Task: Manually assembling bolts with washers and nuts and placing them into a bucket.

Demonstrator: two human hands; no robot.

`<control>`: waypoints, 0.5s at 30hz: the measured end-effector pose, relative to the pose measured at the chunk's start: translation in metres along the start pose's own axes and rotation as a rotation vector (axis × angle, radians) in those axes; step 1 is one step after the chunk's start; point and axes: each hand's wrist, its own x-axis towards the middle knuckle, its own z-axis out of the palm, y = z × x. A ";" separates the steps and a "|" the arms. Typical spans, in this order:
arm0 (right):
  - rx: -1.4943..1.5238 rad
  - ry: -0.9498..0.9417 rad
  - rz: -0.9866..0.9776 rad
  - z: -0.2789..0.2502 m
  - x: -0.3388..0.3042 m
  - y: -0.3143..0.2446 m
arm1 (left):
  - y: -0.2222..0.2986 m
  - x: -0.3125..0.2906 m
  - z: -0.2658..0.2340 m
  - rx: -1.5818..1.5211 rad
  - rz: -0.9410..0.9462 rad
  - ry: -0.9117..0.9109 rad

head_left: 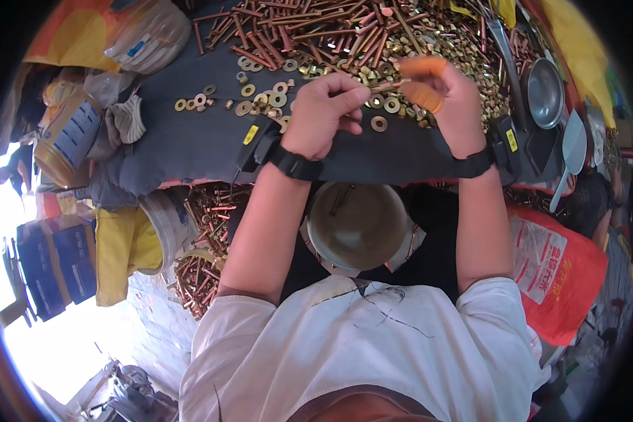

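Over the dark cloth-covered table [214,151], the left hand [318,116] pinches a coppery bolt [384,88], the right hand [463,102] curving orange-covered fingers by its other end, contact unclear, washers [278,99] nearby, nuts [492,95] and long bolts [281,34] heaped beyond.

"What is happening over the dark cloth [169,151]?"
"The left hand [323,112] is pinching a copper-toned bolt [385,88], while the right hand [450,91] is curving orange-covered fingertips [425,67] about its other end, contact being hard to tell"
"And what is surrounding the scene?"
"Washers [277,100] are lying beside the left hand, nuts [416,112] are spreading loosely under the right, more bolts [288,24] are sitting heaped beyond both, and a round bucket [359,232] is standing below the cloth's near edge"
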 end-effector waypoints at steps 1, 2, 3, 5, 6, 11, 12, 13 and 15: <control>0.144 0.045 -0.175 0.003 0.002 0.002 | 0.003 0.000 -0.002 -0.006 -0.027 -0.012; 0.138 0.056 -0.172 -0.004 0.004 0.005 | 0.003 0.000 -0.003 -0.007 -0.031 -0.025; 0.015 -0.055 -0.163 -0.011 0.006 0.006 | 0.002 0.000 -0.004 -0.004 -0.006 -0.025; 0.029 -0.129 -0.046 -0.016 0.006 0.006 | 0.001 -0.001 -0.001 -0.013 0.012 -0.015; 0.029 -0.121 -0.044 -0.013 0.006 0.008 | 0.001 -0.001 -0.001 -0.010 0.009 -0.022; -0.006 -0.182 -0.087 -0.021 0.008 0.016 | -0.001 -0.001 0.000 -0.026 0.005 -0.025; -0.006 -0.177 -0.087 -0.020 0.007 0.015 | -0.001 -0.001 -0.001 -0.024 0.003 -0.029; 0.027 -0.171 -0.179 -0.017 0.006 0.012 | -0.002 0.000 -0.002 -0.036 -0.002 -0.026; 0.059 -0.163 -0.272 -0.018 0.006 0.012 | -0.002 0.000 -0.002 -0.046 -0.006 -0.027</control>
